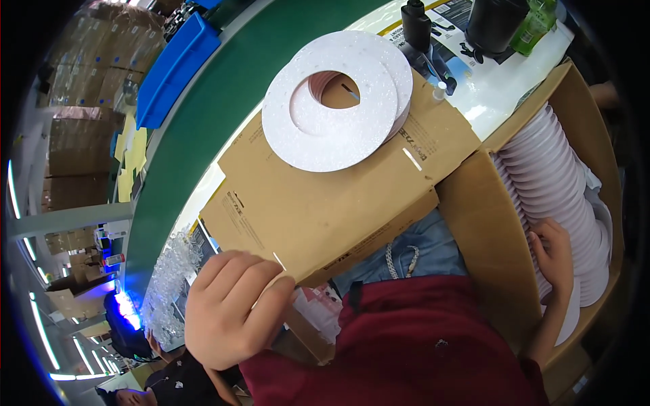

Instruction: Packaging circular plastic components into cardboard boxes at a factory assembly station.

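Note:
My left hand [237,308] is closed in a pinch beside the near left corner of a flattened cardboard box [305,223]. A thin pale edge shows between its fingers, too little to name. On the cardboard lies a small pile of flat white rings [338,149], their round holes not quite lined up. To the right, my right hand [554,254] reaches into an open carton [481,223]. Its bent fingers press against a long row of white rings [542,152] standing on edge there; the fingertips are partly hidden among them.
A green work surface [176,142] curves along the left, with a blue bin [176,68] by its edge. Crumpled clear plastic [169,284] lies beyond my left hand. Black bottle [416,26], black container [494,27] and green bottle [535,27] stand at the back right. Another person [183,382] is at lower left.

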The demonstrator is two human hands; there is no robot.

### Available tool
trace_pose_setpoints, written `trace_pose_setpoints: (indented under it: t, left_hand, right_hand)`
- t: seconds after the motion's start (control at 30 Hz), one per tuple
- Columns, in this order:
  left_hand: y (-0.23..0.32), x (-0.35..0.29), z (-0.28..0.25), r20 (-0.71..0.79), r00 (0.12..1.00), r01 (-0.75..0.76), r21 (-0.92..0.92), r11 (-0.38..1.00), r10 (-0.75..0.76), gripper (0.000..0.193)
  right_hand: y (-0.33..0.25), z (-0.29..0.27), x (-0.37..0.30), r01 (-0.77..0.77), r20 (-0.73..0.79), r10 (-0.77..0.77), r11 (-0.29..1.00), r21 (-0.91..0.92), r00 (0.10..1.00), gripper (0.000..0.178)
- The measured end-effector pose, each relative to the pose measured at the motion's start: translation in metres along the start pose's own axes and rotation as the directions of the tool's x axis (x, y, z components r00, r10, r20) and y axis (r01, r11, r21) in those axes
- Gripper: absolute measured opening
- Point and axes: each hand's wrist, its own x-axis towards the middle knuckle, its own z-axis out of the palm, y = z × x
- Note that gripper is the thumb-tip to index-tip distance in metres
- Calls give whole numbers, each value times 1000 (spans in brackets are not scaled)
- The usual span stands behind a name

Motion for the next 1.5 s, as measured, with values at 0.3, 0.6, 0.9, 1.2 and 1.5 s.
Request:
trace_pose_setpoints:
  t: [0.3, 0.6, 0.9, 1.2, 1.5]
  left_hand:
    - [-18, 18, 8, 26, 997, -69, -116, 991, 72, 23]
    - [64, 138, 75, 57, 886, -462, 22, 886, 461, 6]
    - [154, 207, 116, -23, 695, -718, -46, 694, 718, 9]
    - [166, 248, 197, -8, 598, -757, -333, 562, 801, 43]
    - [166, 245, 195, -1, 606, -762, -286, 580, 795, 46]
  right_hand:
    - [-3, -12, -2, -13, 9, 13, 997, -78, 1000, 6]
    - [16, -8, 0, 107, -28, -113, 982, -158, 993, 11]
    - [48, -44, -19, -143, -491, 1, 957, -252, 871, 13]
    - [68, -93, -103, -872, -617, 620, 398, -285, 484, 33]
    - [57, -39, -123, -934, -709, 618, 126, -335, 338, 57]
